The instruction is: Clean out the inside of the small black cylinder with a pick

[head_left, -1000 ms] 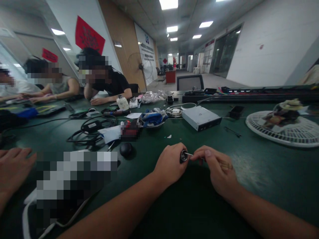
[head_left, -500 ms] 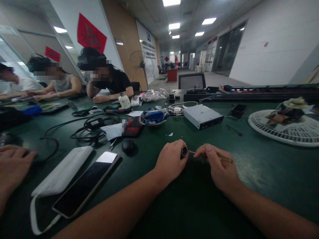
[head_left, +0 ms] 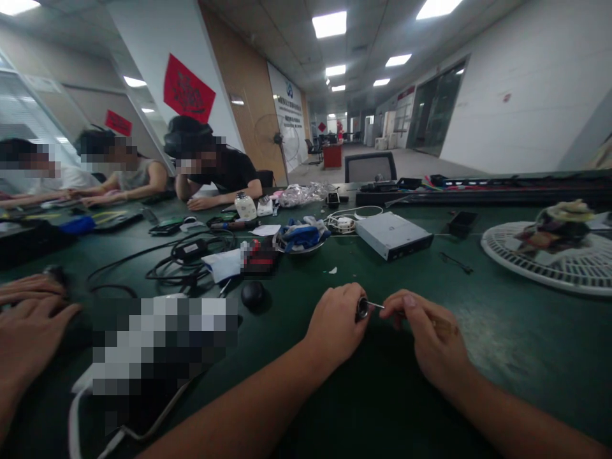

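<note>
Head view. My left hand is closed around a small dark cylindrical part, whose round metal-rimmed end shows just past my thumb and faces right. My right hand is pinched shut on a thin screwdriver; its yellowish handle lies across my fingers and its slim metal shaft runs left, the tip meeting the open end of the part. Both hands rest low over the dark green table, close together, with the part between them and touching only my left hand and the tool tip.

Just beyond my left hand lies a black round knob. Farther back, a grey optical drive sits near the middle of the table, with a white fan grille well to the right. A tangle of black cables lies to the left. Another person's hand rests at the left edge, and three people sit along the far left side.
</note>
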Demonstrator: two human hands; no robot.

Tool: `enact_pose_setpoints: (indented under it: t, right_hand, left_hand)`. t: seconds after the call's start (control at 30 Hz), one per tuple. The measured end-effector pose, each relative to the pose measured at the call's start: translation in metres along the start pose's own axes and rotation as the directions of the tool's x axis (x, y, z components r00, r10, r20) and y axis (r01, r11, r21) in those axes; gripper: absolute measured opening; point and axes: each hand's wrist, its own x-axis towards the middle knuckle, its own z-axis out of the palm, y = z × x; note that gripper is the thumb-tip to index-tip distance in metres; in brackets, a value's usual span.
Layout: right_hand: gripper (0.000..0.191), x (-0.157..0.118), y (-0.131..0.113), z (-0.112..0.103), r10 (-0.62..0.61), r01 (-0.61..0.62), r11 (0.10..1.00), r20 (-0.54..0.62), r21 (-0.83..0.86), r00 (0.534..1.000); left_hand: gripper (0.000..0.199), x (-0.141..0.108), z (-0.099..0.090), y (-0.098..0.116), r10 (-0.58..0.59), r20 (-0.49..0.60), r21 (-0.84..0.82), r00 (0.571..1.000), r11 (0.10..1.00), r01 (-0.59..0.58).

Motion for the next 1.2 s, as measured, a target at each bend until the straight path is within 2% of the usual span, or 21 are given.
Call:
enact_pose_setpoints:
  t: [0.1, 0.3, 0.47, 0.6, 0.67, 0.77, 0.83, 0.97, 1.03, 1.2]
  right_hand:
    - [0.05, 0.0009, 0.0018, -0.001, 0.013, -0.012, 0.999, 0.008, -0.041, 1.0]
    - [0.049, 0.0009, 0.0004, -0.002, -0.025, 0.018, 0.994, 0.058, 0.112, 0.998]
    - [0.048, 0.002, -0.0027, -0.0015, 0.029, -0.029, 1.0, -0.003, -0.012, 1.0]
    - [0.049, 0.0019, -0.0014, -0.0025, 0.013, -0.019, 0.996, 0.074, 0.082, 0.997]
    - [0.049, 0.0021, -0.0019, -0.0025, 0.01, -0.016, 0.995, 0.061, 0.1, 0.998]
    - [0.046, 0.0026, -0.004, -0.0018, 0.016, -0.016, 1.0, -0.004, 0.005, 1.0]
    - [0.045, 0.0025, -0.0043, -0.0014, -0.007, 0.008, 0.999, 0.007, -0.036, 1.0]
    - [0.048, 0.0009, -0.0005, -0.0017, -0.017, 0.01, 0.996, 0.079, 0.089, 0.997]
    - [0.047, 0.0006, 0.0005, -0.0018, -0.001, -0.006, 0.994, 0.063, 0.112, 0.998]
    - [0.046, 0.0012, -0.0032, -0.0011, 0.024, -0.024, 1.0, -0.026, -0.001, 0.999]
  left_hand:
    - [0.007, 0.0002, 0.0011, -0.0007, 0.01, -0.007, 0.012, 1.0, 1.0, -0.01]
    - [0.006, 0.0015, 0.0017, -0.0014, 0.048, 0.021, -0.011, 0.999, 0.999, -0.048]
    - [0.006, 0.0012, 0.0022, -0.0029, 0.042, -0.005, 0.007, 0.999, 0.999, -0.042]
    - [0.006, 0.0014, 0.0021, -0.0032, 0.069, 0.013, -0.001, 0.998, 0.998, -0.069]
    - [0.006, 0.002, 0.0021, -0.0034, 0.074, 0.028, -0.012, 0.997, 0.997, -0.074]
    - [0.007, 0.0027, 0.0028, -0.0043, 0.054, 0.01, 0.001, 0.998, 0.999, -0.054]
    - [0.007, 0.0026, 0.0031, -0.0044, 0.046, -0.01, 0.01, 0.999, 0.999, -0.045]
    - [0.008, 0.0019, 0.0025, -0.0032, 0.049, 0.0, -0.007, 0.999, 0.999, -0.049]
    - [0.005, 0.0017, 0.0021, -0.0026, 0.045, 0.016, -0.008, 0.999, 0.999, -0.045]
    - [0.007, 0.0013, 0.0018, -0.0021, 0.045, -0.022, 0.018, 0.999, 0.999, -0.044]
